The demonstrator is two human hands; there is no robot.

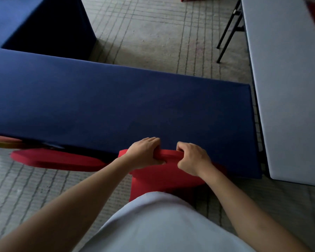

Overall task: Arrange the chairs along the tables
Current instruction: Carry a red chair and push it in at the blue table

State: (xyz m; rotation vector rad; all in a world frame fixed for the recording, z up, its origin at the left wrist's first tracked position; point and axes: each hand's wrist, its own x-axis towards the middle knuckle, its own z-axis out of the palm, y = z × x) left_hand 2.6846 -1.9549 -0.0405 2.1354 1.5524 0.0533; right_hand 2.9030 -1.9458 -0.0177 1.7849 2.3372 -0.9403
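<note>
- Red-covered chair: near edge of the blue-clothed table, backrest top toward the table, seat tucked beneath.
- Left hand: fingers curled over the backrest top, thumb on the near face.
- Right hand: fingers curled, gripping the same backrest edge, just right of the left hand.
- Second red chair: to the left, at the same table.
- Grey table: right side, uncovered.

Dim, flat indoor light, slightly cool. A soft shadow pools on the floor beside the far blue bench. Wide-angle bending curves straight edges (most at the corners), with motion blur upper right.
</note>
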